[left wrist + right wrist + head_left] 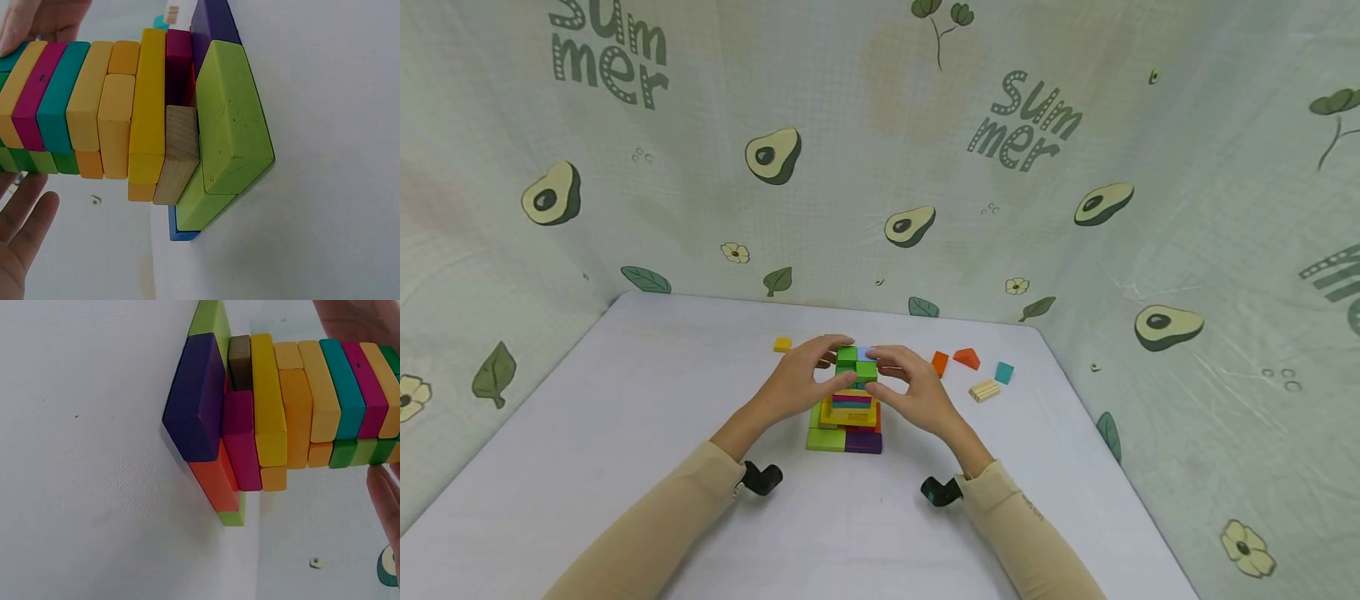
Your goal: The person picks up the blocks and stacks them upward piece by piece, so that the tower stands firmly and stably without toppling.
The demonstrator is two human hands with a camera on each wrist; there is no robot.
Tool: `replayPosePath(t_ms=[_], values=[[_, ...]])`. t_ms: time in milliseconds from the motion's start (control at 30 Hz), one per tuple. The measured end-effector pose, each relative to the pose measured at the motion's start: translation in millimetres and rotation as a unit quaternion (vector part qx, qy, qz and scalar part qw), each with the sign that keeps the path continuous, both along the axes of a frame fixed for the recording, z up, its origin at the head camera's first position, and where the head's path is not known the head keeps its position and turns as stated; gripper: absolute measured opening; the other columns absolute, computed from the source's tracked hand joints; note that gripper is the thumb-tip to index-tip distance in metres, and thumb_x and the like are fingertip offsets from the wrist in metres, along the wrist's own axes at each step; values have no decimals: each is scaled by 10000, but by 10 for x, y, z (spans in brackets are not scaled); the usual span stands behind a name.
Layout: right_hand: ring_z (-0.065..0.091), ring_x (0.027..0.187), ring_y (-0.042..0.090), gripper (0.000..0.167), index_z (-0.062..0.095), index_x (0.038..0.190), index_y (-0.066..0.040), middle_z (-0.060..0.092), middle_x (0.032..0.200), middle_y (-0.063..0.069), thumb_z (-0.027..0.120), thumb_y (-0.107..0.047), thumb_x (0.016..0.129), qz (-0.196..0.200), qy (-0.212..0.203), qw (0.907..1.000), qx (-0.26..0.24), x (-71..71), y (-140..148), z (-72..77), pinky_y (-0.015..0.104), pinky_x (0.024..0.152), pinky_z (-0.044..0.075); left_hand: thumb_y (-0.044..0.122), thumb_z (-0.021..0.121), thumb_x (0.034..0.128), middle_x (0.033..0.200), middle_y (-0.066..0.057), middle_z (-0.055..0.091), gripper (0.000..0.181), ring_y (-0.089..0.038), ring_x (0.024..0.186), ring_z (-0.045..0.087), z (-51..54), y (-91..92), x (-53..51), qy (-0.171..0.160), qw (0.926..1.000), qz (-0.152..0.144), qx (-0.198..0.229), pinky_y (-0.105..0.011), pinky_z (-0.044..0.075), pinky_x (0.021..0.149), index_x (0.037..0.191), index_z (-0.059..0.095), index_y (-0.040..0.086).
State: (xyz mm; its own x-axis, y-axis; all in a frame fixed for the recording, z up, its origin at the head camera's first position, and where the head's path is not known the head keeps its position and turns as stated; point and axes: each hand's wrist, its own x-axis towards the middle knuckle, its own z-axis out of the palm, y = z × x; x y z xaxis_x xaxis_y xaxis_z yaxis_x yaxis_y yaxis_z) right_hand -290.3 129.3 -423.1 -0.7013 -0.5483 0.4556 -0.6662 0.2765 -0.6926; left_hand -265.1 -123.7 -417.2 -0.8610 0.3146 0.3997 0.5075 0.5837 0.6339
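A tower of colored wooden blocks (pixel 852 408) stands upright on the table, with wide lime green and purple blocks at its base. Two green blocks (pixel 867 372) and a light blue block (pixel 865 353) show at its top. From the left, my left hand (pixel 796 379) reaches around the upper part, fingers spread and loosely bent. On the opposite side my right hand (pixel 917 390) is placed likewise, its thumb near the front green block. In the right wrist view, fingertips (pixel 379 478) lie against or close to the upper blocks. The topmost layers leave both wrist views.
Right of the tower lie an orange block (pixel 939 364), a red-orange wedge (pixel 967 358), a teal block (pixel 1004 372) and a pale ridged block (pixel 984 391). A yellow block (pixel 782 344) sits behind to the left. Printed cloth (pixel 850 267) walls the white table (pixel 647 400).
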Motion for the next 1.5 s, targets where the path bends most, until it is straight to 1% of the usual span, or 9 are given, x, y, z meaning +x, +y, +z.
replayPosePath(t_ms=[200, 333, 500, 667, 833, 1100, 1333, 1400, 1500], values=[[654, 1272, 190, 500, 628, 1445, -179, 631, 1432, 2, 798, -164, 975, -47, -4, 10000, 5, 2, -15, -3, 322, 1072, 548, 447, 680, 1037, 1468, -60, 634, 575, -269, 1253, 661, -6, -154, -44, -20, 10000, 46, 59, -466, 570, 1059, 1528, 538, 183], [653, 1263, 182, 480, 639, 1435, -196, 635, 1425, -7, 794, -190, 981, -115, -7, 9999, 37, 4, -16, -2, 318, 1065, 552, 372, 682, 1053, 1442, -78, 652, 528, -282, 1262, 659, -24, -383, -202, 47, 9994, 345, -84, -470, 567, 1064, 1520, 539, 171], [650, 1263, 178, 475, 643, 1427, -189, 634, 1425, -7, 796, -172, 978, -142, -27, 9999, 5, 8, -1, -16, 307, 1067, 549, 274, 720, 1035, 1488, -108, 610, 563, -322, 1303, 624, -117, -703, -483, -304, 9951, 602, -716, -509, 554, 1075, 1547, 513, 163], [645, 1281, 180, 479, 635, 1436, -192, 627, 1436, -6, 788, -164, 983, -111, -57, 9999, -22, 14, 0, -41, 322, 1076, 546, 251, 735, 1021, 1609, -165, 483, 645, -413, 1445, 486, -302, -991, -720, -859, 9822, 675, -1525, -632, 418, 1177, 1603, 464, 187], [648, 1277, 189, 479, 634, 1435, -192, 627, 1435, 0, 790, -166, 982, -105, -26, 9999, -21, 8, -4, -39, 330, 1076, 546, 185, 697, 1039, 1625, -216, 451, 616, -453, 1515, 384, -398, -1175, -854, -1095, 9718, 516, -2025, -639, 303, 1244, 1605, 466, 115], [646, 1278, 194, 479, 635, 1433, -191, 625, 1432, 0, 792, -165, 980, -92, -76, 9999, -51, 2, -1, -24, 336, 1072, 550, 149, 644, 1061, 1563, -254, 508, 519, -468, 1466, 451, -447, -1227, -927, -1063, 9626, 181, -2487, -623, 344, 1228, 1556, 525, 52], [645, 1276, 194, 474, 633, 1431, -171, 623, 1428, 7, 788, -157, 983, -65, -135, 9999, -76, 9, -8, -14, 332, 1076, 546, 73, 694, 1020, 1385, -218, 633, 351, -426, 1324, 583, -461, -1206, -918, -852, 9646, 203, -2486, -585, 452, 1160, 1364, 688, 4], [645, 1276, 195, 472, 633, 1428, -172, 623, 1425, 8, 788, -156, 983, -55, -132, 9999, -90, 10, -10, -10, 328, 1075, 546, 45, 703, 1006, 1318, -194, 671, 308, -397, 1263, 622, -462, -1202, -908, -700, 9642, 170, -2551, -561, 490, 1125, 1310, 706, -6], [644, 1278, 192, 470, 634, 1425, -180, 626, 1418, 5, 789, -160, 982, -58, -130, 9999, -81, 9, -14, -10, 321, 1076, 544, 9, 713, 989, 1131, -131, 710, 187, -308, 1047, 664, -462, -1195, -893, -398, 9626, 66, -2679, -494, 566, 998, 1176, 725, 18]])
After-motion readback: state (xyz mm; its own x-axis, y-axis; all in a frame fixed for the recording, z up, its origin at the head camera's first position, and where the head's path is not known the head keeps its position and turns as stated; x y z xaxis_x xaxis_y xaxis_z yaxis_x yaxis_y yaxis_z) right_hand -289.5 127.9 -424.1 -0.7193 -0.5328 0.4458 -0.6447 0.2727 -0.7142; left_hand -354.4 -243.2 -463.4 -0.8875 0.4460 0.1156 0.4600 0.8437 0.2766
